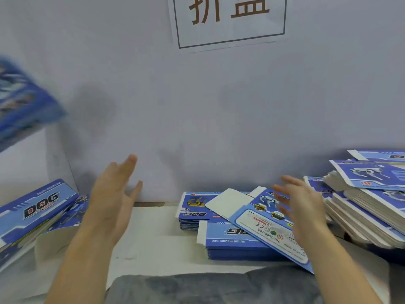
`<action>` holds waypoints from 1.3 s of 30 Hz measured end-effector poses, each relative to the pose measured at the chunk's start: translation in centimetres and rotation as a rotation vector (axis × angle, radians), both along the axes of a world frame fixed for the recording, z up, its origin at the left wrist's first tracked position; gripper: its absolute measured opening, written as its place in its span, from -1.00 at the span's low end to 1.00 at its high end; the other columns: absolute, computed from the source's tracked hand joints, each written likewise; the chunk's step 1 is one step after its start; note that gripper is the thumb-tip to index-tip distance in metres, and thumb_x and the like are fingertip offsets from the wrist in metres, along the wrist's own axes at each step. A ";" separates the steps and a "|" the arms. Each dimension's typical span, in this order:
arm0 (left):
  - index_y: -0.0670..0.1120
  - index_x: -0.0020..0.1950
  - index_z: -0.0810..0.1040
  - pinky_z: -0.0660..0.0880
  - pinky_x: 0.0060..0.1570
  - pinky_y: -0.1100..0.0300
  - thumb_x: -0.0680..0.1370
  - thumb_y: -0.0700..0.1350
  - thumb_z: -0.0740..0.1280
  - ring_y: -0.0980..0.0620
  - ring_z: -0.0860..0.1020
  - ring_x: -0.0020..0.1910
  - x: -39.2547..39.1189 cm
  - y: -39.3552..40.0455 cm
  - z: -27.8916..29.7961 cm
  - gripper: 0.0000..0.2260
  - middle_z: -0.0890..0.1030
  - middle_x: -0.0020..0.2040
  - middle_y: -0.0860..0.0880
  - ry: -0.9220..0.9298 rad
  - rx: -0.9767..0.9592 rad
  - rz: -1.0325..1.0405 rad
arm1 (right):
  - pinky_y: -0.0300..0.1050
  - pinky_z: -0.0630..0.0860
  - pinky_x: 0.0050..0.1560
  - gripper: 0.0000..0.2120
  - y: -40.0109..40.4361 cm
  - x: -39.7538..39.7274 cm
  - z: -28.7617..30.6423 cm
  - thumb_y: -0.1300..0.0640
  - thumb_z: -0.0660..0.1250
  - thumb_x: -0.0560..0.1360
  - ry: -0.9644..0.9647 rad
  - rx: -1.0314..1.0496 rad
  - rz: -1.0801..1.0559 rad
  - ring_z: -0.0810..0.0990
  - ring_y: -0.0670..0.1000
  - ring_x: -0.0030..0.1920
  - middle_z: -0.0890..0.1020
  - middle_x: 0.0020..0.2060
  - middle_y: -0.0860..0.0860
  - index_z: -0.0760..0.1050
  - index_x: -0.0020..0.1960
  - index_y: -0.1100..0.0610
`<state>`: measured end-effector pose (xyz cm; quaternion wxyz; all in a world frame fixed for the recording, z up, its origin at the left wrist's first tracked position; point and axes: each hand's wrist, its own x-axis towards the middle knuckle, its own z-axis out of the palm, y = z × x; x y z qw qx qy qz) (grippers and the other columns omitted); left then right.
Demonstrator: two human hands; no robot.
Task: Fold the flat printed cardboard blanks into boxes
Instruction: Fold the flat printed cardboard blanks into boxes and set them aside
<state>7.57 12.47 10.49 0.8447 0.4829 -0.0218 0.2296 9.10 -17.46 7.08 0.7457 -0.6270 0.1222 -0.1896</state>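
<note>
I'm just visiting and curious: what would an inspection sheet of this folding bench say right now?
Surface: pale table against a grey wall, a grey cloth at the near edge.
Job's things: flat blanks stacked right and centre; one loose blank tilted on top; a blurred box in the air, upper left; printed cartons lower left.
Clutter: nothing seen.
Hands: left hand open, empty; right hand open, over the loose blank.
Cables: nothing seen.
Surroundings: paper sign on the wall.

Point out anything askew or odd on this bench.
A blurred blue printed cardboard box hangs in mid-air at the upper left, held by neither hand. One flat blue printed blank lies skewed across the neat blue stack.
</note>
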 end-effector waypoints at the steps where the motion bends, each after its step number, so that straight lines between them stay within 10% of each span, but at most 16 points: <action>1: -0.16 0.40 0.47 0.50 0.25 -0.01 0.52 -0.05 0.41 0.00 0.45 0.41 0.0 -0.6 -0.3 -0.52 0.56 0.34 0.01 0.049 0.060 -0.016 | 0.10 0.58 0.02 -0.77 0.4 0.0 -0.2 0.21 0.29 0.58 0.027 -0.170 0.058 0.63 0.11 0.08 0.67 0.07 0.12 0.59 0.10 -0.09; 7: 0.04 0.31 0.57 0.56 0.14 0.21 0.57 0.00 0.41 0.25 0.59 0.15 0.8 -5.7 -2.6 -0.68 0.64 0.21 0.17 0.209 0.835 -0.166 | 0.31 0.18 0.50 -0.06 1.7 -0.3 -1.7 -0.25 0.49 0.38 0.517 -1.394 0.581 0.00 0.23 0.59 0.05 0.61 -0.03 0.05 0.59 -0.15; 14: 0.17 0.42 0.46 0.44 0.26 0.25 0.55 0.16 0.39 0.26 0.50 0.27 0.6 -6.6 -4.0 -0.56 0.53 0.31 0.25 0.313 1.408 -0.395 | -0.04 0.41 0.34 -0.32 1.5 -0.5 -0.4 0.10 0.43 0.51 0.473 -1.445 0.519 0.32 0.13 0.46 0.30 0.48 0.01 0.23 0.54 -0.15; 21: 0.05 0.31 0.56 0.55 -0.01 0.33 0.62 -0.01 0.34 0.22 0.61 0.07 1.6 -6.2 -3.7 -0.74 0.63 0.11 0.18 0.132 1.129 -0.032 | -0.22 0.42 -0.24 -0.73 2.3 -1.3 2.1 0.23 0.26 0.57 0.146 -1.404 0.339 0.54 0.04 -0.09 0.62 0.05 0.04 0.56 0.21 0.01; 25: 0.07 0.31 0.51 0.64 -0.03 0.20 0.61 0.06 0.33 0.21 0.65 -0.01 1.6 -6.7 -3.4 -0.73 0.62 0.17 0.12 0.098 0.917 0.007 | -0.16 0.20 -0.48 -0.79 3.4 -2.5 4.6 0.28 0.20 0.58 -0.110 -1.402 0.073 0.31 -0.02 -0.41 0.38 -0.38 -0.02 0.35 -0.16 0.02; 31: 0.09 0.52 0.27 0.60 0.13 0.12 0.30 0.34 0.33 0.11 0.58 0.20 1.1 -6.9 -2.6 -0.18 0.50 0.35 0.11 0.071 0.545 -0.008 | 0.01 0.33 -0.43 -0.85 4.3 -4.8 8.0 0.29 0.21 0.60 -0.730 -1.064 -0.021 0.33 0.11 -0.44 0.46 -0.46 0.01 0.49 -0.07 0.10; 35: 0.05 0.27 0.47 0.61 -0.28 0.25 0.38 0.19 0.37 0.11 0.69 -0.09 1.1 -5.8 -1.9 -0.50 0.71 0.00 0.09 -0.041 0.271 -0.001 | -0.39 0.25 -0.47 -0.78 4.3 -4.1 7.3 0.30 0.19 0.65 -0.700 -0.747 0.186 0.39 -0.10 -0.49 0.55 -0.43 -0.14 0.57 0.07 0.08; 39: -0.02 0.00 0.52 0.63 -0.34 0.12 0.42 0.03 0.43 0.02 0.71 -0.21 0.8 -4.1 -1.2 -0.77 0.74 -0.14 0.03 -0.180 0.217 0.129 | -0.14 0.53 -0.33 -0.82 3.4 -2.4 5.8 0.22 0.25 0.63 -0.419 -0.580 0.201 0.59 0.03 -0.30 0.68 -0.21 -0.03 0.56 0.10 -0.01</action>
